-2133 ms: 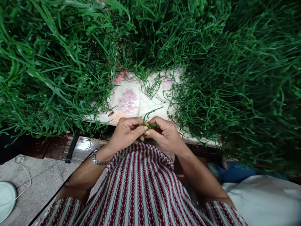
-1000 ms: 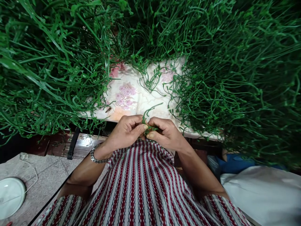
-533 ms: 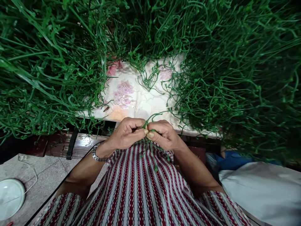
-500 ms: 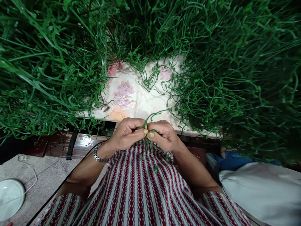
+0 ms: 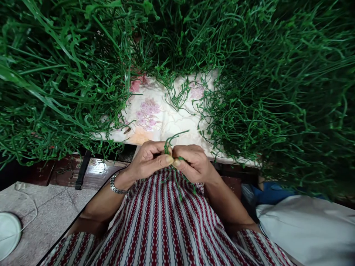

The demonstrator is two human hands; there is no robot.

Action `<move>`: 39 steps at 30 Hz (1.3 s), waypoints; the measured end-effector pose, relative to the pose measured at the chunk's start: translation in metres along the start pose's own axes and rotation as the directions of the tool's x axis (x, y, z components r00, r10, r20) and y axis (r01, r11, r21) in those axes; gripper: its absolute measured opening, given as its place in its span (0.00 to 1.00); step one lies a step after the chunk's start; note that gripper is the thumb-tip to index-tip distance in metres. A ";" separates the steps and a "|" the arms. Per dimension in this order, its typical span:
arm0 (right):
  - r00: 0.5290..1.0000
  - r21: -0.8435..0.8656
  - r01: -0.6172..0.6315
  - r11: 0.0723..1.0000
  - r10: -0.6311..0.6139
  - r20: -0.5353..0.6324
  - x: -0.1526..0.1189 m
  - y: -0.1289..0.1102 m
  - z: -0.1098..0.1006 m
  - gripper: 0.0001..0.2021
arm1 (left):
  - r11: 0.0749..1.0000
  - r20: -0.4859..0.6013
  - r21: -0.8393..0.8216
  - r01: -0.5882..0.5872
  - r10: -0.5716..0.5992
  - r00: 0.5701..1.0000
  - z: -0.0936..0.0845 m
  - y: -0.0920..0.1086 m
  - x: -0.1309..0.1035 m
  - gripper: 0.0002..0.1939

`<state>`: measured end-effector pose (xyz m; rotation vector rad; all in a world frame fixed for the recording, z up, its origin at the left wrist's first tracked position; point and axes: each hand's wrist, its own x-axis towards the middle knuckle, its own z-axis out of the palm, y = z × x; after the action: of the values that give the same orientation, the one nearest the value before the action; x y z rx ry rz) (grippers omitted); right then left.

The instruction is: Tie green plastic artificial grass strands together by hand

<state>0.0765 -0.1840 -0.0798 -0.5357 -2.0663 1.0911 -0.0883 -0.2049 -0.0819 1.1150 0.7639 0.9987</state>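
My left hand (image 5: 152,158) and my right hand (image 5: 191,162) meet at the table's near edge, fingertips touching. Pinched between their thumbs and fingers is a small bunch of thin green stems (image 5: 177,135), plastic-looking like an artificial plant. Two stem ends stick up above the fingers, while others hang down in front of the striped garment (image 5: 166,221). Where the stems join is hidden by my fingers. A similar loose spray of green stems (image 5: 176,99) lies on the floral tablecloth (image 5: 172,122) beyond my hands.
Large heaps of green stems cover the table at left (image 5: 69,88), back and right (image 5: 249,111). A small brown piece (image 5: 127,130) lies on the cloth. At lower left a round white lid-like object (image 5: 8,232) rests on the tiled floor. Pale fabric (image 5: 305,221) is at lower right.
The upward stem ends have shifted left and stand steeper over my left fingers. Both hands keep their pinch, with the thumbs slightly moved. The whole view has shifted slightly.
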 end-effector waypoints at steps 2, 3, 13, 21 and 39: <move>0.993 -0.184 0.054 0.981 -0.033 0.115 0.000 -0.002 -0.009 0.12 | 0.995 0.134 0.033 0.094 -0.098 0.986 -0.008 0.004 0.003 0.12; 0.987 -0.259 0.074 0.963 -0.034 0.154 0.001 -0.003 -0.012 0.11 | 0.988 0.193 0.026 0.152 -0.154 0.969 -0.011 0.005 0.005 0.12; 0.991 -0.108 0.134 0.985 -0.133 0.021 0.006 0.005 -0.003 0.12 | 0.932 -0.063 -0.303 0.197 -0.226 0.972 0.005 -0.007 -0.001 0.15; 0.937 0.312 -0.086 0.946 0.183 -0.297 0.002 0.006 0.020 0.11 | 0.935 -0.202 -0.331 0.125 -0.200 0.959 0.016 0.000 0.000 0.17; 0.962 -0.201 -0.242 0.949 0.207 -0.178 0.004 -0.009 -0.003 0.07 | 0.998 -0.229 0.067 0.005 0.011 0.973 0.003 -0.001 0.009 0.13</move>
<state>0.0760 -0.1842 -0.0695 -0.9585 -2.0358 0.9161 -0.0823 -0.1972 -0.0819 1.0690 0.9881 1.1244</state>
